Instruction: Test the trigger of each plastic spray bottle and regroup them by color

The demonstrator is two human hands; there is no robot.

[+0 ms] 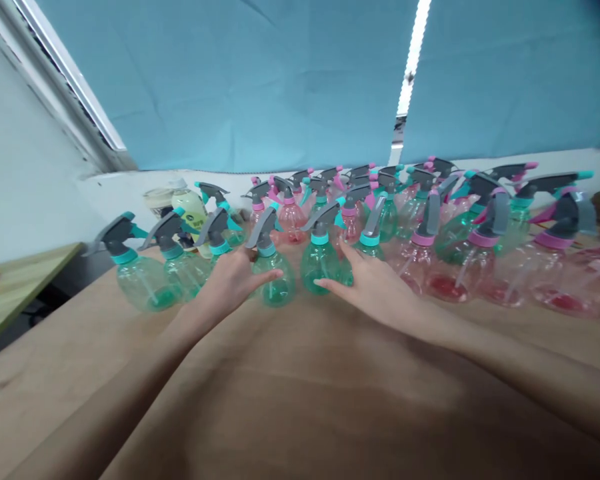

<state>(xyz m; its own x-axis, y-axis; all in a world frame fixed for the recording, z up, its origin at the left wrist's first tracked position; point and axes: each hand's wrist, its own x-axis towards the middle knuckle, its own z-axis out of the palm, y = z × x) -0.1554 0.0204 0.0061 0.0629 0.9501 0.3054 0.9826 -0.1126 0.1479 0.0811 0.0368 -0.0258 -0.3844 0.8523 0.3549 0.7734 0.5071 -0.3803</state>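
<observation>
The left hand lays its thumb across the front of one teal-collared spray bottle, its other fingers mostly hidden behind, so whether it grips or merely touches cannot be told. The right hand has its thumb over the lower front of the next green spray bottle — its fingers reach in at the far side, partly lost there, and its hold is equally unclear. Both bottles stand upright side by side on the wooden table, near the middle of the front row. That row counts six teal-collared bottles, these two included, and at least three pink-collared spray bottles to the right; more behind overlap too much to count. One light-green bottle stands at the back left, its label illegible — the blue curtain runs out of view above.
</observation>
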